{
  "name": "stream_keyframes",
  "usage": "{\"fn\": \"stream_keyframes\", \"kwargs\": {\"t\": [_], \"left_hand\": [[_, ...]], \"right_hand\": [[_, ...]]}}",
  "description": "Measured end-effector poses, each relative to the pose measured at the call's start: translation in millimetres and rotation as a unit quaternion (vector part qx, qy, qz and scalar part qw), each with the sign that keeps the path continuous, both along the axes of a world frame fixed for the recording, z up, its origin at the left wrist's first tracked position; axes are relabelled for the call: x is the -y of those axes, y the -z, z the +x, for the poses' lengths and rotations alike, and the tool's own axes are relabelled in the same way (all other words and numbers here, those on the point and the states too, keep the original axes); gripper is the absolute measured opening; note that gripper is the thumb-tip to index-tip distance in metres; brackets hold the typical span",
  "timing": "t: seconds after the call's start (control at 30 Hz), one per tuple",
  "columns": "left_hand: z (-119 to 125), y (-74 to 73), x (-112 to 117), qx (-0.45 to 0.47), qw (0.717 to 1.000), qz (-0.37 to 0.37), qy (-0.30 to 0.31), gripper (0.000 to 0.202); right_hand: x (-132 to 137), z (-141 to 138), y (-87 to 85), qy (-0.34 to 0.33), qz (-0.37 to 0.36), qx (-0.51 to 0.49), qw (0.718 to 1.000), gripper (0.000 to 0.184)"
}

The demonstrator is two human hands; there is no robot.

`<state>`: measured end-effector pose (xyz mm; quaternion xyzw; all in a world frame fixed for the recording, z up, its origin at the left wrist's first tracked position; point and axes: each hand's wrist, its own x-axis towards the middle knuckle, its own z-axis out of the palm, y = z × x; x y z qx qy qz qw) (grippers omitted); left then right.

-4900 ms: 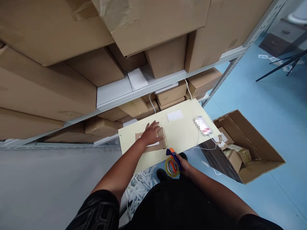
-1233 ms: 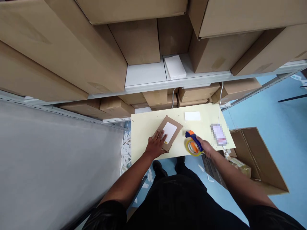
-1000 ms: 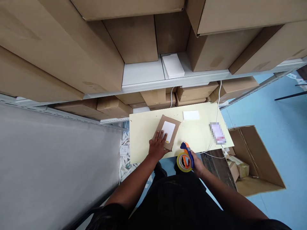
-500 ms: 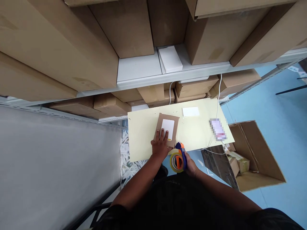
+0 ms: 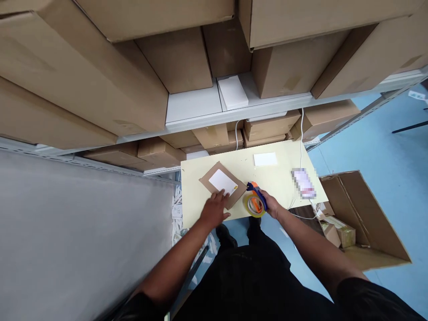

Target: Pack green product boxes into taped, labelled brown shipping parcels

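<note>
A flat brown cardboard package (image 5: 207,177) lies turned at an angle on the pale yellow tabletop (image 5: 194,200). Stuck on its upper face is a white label (image 5: 220,179) with a small yellow mark. My left hand (image 5: 215,209) rests on the package's near edge, fingers out over the label's lower part. In my right hand (image 5: 271,204) is a tape dispenser (image 5: 261,198), blue and orange with a roll of clear yellowish tape. The dispenser's head is close to the package's right corner; whether they touch I cannot tell.
A white sheet (image 5: 265,159) and a blurred-out phone (image 5: 303,183) with a white cable lie on the table. Shelves behind hold cardboard boxes (image 5: 174,58) and a white stack (image 5: 233,92). An open carton (image 5: 377,214) with small parcels stands right. Paper scraps litter the floor at left.
The package has turned from nearly upright to diagonal and shifted slightly left. My left hand has slid to its near edge. My right hand has raised the tape dispenser over the table, beside the package.
</note>
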<state>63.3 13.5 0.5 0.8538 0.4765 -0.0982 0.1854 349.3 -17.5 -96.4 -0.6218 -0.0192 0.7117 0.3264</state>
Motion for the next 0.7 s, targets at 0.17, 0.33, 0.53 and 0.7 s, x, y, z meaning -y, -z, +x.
{"fn": "stream_keyframes", "kwargs": {"t": [0.17, 0.33, 0.53, 0.7], "left_hand": [[-38.7, 10.7, -47.8, -0.045, 0.995, 0.081, 0.027, 0.104], [-33.4, 25.5, -53.1, -0.077, 0.994, 0.074, 0.005, 0.107], [-29.6, 23.5, -50.1, -0.097, 0.993, 0.057, -0.017, 0.106], [-14.1, 22.3, -35.6, -0.115, 0.991, 0.055, -0.031, 0.106]], "right_hand": [[-61.0, 16.2, -2.5, -0.139, 0.01, 0.03, 0.99, 0.045], [-69.4, 6.9, -3.1, -0.108, 0.016, 0.004, 0.994, 0.047], [-3.4, 2.2, -6.9, -0.072, 0.0, 0.046, 0.996, 0.052], [73.6, -41.0, 3.3, -0.021, -0.001, -0.006, 1.0, 0.059]]}}
